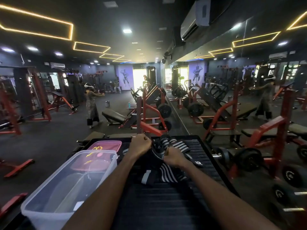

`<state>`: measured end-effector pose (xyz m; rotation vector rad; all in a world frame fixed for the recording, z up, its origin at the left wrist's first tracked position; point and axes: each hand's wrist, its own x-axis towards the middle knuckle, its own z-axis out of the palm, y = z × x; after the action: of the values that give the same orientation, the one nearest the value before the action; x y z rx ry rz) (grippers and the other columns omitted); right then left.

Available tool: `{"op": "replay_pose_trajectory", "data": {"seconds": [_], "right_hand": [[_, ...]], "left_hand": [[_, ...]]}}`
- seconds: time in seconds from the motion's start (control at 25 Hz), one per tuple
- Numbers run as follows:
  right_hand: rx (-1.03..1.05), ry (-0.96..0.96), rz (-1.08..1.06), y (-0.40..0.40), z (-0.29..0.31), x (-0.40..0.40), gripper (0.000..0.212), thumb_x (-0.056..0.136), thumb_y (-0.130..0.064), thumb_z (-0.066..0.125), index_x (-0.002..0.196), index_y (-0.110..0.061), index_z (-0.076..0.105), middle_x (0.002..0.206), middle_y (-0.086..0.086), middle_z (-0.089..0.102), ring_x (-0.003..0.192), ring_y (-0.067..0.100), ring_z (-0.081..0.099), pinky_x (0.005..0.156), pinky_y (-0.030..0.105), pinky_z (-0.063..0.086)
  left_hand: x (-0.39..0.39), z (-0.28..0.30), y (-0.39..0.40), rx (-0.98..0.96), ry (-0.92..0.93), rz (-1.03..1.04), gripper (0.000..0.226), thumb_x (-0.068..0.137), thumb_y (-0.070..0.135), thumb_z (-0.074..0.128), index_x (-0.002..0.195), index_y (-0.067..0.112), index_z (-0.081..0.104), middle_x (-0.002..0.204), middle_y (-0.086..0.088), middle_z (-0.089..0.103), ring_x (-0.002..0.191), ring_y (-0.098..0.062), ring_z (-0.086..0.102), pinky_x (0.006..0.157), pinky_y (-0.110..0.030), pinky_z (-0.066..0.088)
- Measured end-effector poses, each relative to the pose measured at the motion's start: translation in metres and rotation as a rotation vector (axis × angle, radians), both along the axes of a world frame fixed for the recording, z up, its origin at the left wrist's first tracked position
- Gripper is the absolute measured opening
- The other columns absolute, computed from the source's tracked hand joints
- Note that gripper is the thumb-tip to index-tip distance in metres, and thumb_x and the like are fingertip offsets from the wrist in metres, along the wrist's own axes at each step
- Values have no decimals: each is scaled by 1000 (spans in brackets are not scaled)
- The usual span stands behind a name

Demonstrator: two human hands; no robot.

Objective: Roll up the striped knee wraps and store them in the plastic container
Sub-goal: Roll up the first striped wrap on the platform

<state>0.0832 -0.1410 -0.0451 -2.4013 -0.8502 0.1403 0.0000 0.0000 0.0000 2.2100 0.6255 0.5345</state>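
step: rolling, early | left hand (140, 145) and right hand (174, 157) fingers clamped on striped knee wraps (163, 146), bench (204, 151) centre | plastic container (69, 183) at 9 o'clock, no wraps inside | next: tighten roll, keep edges aligned

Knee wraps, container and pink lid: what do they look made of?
Knee wraps: soft woven fabric, likely elastic; they fold and drape, matte black-and-white stripes. Container: clear, slightly frosted plastic; its insides show through. Pink lid: translucent glossy plastic, reflecting the ceiling lights.
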Motion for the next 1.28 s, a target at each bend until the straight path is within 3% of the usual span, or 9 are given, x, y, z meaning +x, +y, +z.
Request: {"op": "replay_pose_trajectory", "data": {"seconds": [0.08,0.28,0.44,0.52,0.72,0.92,1.04,1.2,1.28], "right_hand": [[-61,13,16,-1,-8,-4,26,80,-19,60,57,-16,48,91,20,57,81,25,52,69,28,36],[94,92,47,-4,2,-8,32,84,-20,55,55,-18,41,59,4,42,59,17,40,51,29,27],[168,176,80,-1,17,-15,20,88,-31,49,76,-16,55,71,5,54,64,17,48,56,32,38],[186,185,121,0,16,-18,26,83,-35,47,81,-14,63,77,5,63,71,18,57,70,45,50],[149,240,276,-9,17,-25,19,81,-14,67,99,-11,69,100,4,72,96,20,65,93,43,51],[-86,270,329,-32,4,-17,19,75,-26,76,94,-25,72,100,-5,74,99,15,68,91,34,54],[-88,215,282,-37,-4,-18,19,77,-28,75,94,-20,72,98,-1,75,95,16,69,89,33,56],[52,240,243,-37,11,-22,3,88,-21,69,86,-21,67,87,-4,73,80,8,68,66,17,49],[158,355,212,-39,18,-20,10,90,-28,69,90,-18,72,88,-3,77,84,12,73,72,23,53]], "left_hand": [[-3,-2,3,15,59,15,31,82,17,44,82,2,70,79,-11,75,77,-32,72,69,-39,57],[-12,-8,12,-58,205,50,34,91,32,45,88,8,70,76,-7,76,64,-25,70,64,-35,58],[-16,-14,6,-412,290,-7,64,89,68,39,102,12,66,78,-12,71,60,-28,65,56,-31,54],[-11,-18,1,-517,328,-51,73,83,77,40,104,12,67,82,-13,70,61,-29,65,56,-32,55],[-4,-26,-13,-587,254,-80,42,84,50,55,105,17,70,91,-10,74,83,-28,70,71,-42,57],[-10,-20,-19,-703,94,19,34,91,34,44,77,13,68,52,-1,64,57,-22,59,57,-27,46],[-9,-18,-19,-740,35,50,47,88,45,44,95,8,74,69,-5,71,64,-25,65,59,-28,49],[-8,-14,-20,-684,-58,105,57,82,52,45,107,7,70,99,-12,74,90,-30,70,87,-42,57],[-8,-12,-20,-717,-93,111,55,88,55,46,105,7,69,97,-11,74,84,-29,70,75,-38,58]]}}
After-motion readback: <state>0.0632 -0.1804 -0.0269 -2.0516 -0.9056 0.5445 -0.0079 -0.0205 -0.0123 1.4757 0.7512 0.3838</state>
